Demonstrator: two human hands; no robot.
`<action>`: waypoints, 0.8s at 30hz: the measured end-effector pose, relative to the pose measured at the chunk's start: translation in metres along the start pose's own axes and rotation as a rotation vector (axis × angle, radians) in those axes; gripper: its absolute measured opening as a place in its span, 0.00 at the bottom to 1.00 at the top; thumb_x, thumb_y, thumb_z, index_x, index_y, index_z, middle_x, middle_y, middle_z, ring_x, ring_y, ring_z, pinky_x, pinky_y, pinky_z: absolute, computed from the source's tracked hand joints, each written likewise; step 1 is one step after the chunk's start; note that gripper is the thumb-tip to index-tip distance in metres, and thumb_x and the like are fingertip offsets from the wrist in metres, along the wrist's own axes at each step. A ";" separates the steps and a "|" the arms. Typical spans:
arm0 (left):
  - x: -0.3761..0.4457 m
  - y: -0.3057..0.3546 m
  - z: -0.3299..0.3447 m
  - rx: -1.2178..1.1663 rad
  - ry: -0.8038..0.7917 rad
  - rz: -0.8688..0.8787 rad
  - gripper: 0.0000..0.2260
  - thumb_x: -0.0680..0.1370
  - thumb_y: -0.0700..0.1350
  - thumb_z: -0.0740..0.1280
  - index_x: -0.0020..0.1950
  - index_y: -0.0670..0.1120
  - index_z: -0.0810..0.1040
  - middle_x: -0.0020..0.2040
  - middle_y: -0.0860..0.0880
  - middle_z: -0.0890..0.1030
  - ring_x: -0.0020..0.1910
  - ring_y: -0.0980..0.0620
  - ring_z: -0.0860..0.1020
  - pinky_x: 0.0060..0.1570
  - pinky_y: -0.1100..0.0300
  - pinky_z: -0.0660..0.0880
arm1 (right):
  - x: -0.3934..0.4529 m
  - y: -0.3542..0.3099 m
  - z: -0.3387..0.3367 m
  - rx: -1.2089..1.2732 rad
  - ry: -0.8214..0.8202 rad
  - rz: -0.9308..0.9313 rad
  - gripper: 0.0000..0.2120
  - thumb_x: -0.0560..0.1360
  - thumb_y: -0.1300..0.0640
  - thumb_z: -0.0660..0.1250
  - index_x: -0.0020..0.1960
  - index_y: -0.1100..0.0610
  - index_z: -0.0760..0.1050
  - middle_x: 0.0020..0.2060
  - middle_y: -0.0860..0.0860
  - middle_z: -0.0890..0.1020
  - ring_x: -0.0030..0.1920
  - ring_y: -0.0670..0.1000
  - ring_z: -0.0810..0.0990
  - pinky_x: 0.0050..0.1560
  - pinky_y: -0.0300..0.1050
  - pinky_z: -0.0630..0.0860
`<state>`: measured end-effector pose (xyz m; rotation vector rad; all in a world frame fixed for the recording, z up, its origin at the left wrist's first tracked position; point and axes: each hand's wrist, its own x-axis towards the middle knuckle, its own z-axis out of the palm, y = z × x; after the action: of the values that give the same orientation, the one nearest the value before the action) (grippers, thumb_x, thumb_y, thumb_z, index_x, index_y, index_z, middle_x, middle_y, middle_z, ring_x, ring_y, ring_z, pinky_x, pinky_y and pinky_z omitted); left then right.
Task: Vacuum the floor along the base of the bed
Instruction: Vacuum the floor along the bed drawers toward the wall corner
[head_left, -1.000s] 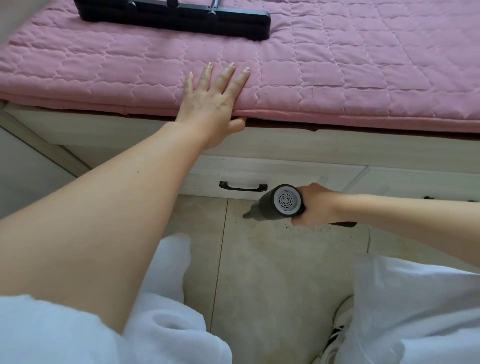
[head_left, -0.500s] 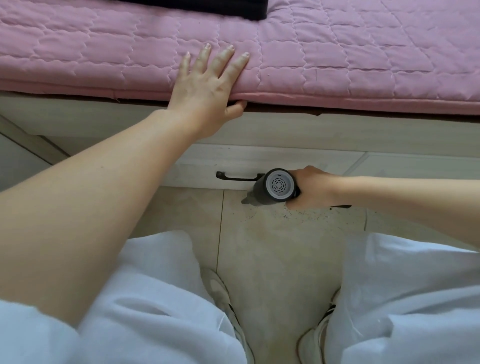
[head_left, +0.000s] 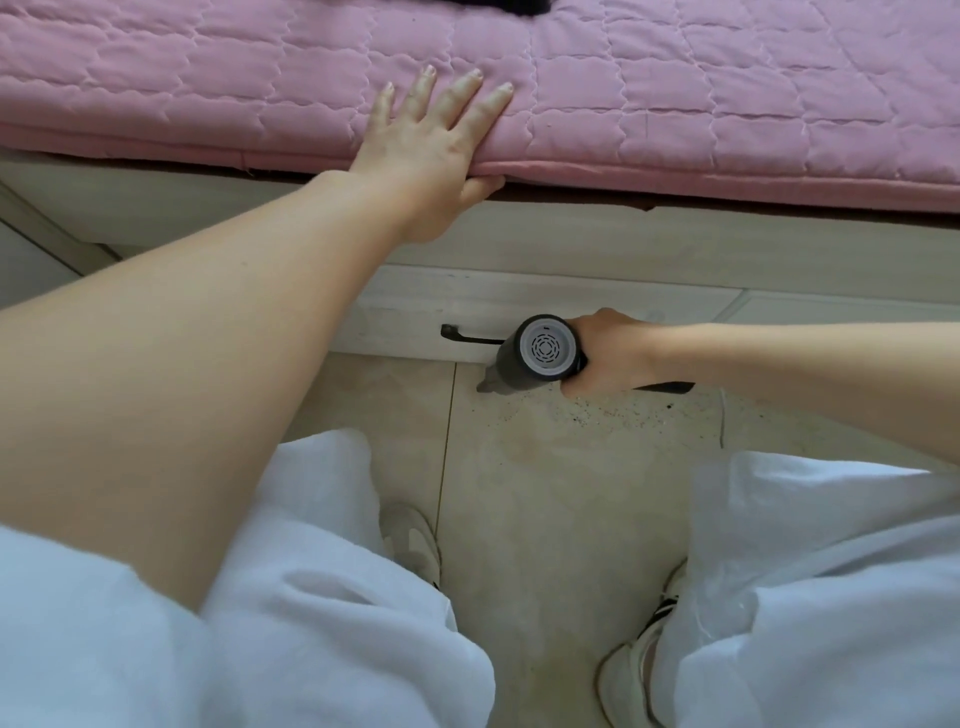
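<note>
Vacuum (head_left: 540, 353), light and rigid, sits clamped in the right hand (head_left: 605, 353); left hand (head_left: 426, 150) rests flat on the bed's (head_left: 727, 104) edge.

A pink quilted mattress pad (head_left: 675, 93) covers the top of the view, with a black object (head_left: 498, 5) lying on it at the upper edge. White trousers (head_left: 311, 623) and two pale sneakers (head_left: 410, 540) fill the foreground.

One head-worn view looks steeply down, close over the bed edge (head_left: 675, 187) and floor (head_left: 561, 493).
</note>
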<state>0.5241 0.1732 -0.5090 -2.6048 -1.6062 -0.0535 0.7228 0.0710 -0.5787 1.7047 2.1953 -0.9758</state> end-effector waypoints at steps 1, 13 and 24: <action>0.001 -0.001 0.001 -0.016 -0.008 -0.002 0.32 0.81 0.61 0.54 0.80 0.56 0.43 0.81 0.51 0.46 0.79 0.42 0.43 0.76 0.40 0.41 | 0.000 0.001 0.001 -0.016 -0.005 0.010 0.14 0.69 0.55 0.70 0.50 0.45 0.68 0.40 0.47 0.79 0.40 0.49 0.79 0.36 0.40 0.75; -0.002 -0.001 0.002 0.018 0.054 0.021 0.32 0.81 0.60 0.55 0.80 0.53 0.45 0.81 0.49 0.48 0.79 0.41 0.45 0.75 0.39 0.42 | -0.004 0.011 0.005 -0.009 0.027 0.000 0.13 0.69 0.56 0.69 0.48 0.46 0.67 0.36 0.43 0.77 0.36 0.45 0.76 0.32 0.35 0.69; -0.001 -0.002 0.003 0.024 0.072 0.036 0.32 0.80 0.60 0.56 0.80 0.53 0.46 0.81 0.49 0.49 0.79 0.41 0.45 0.75 0.39 0.43 | 0.001 0.009 -0.002 -0.021 -0.010 0.026 0.09 0.69 0.54 0.70 0.44 0.48 0.70 0.35 0.47 0.78 0.35 0.47 0.76 0.31 0.37 0.70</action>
<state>0.5213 0.1734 -0.5121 -2.5819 -1.5271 -0.1237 0.7313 0.0740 -0.5807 1.7114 2.1636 -0.9488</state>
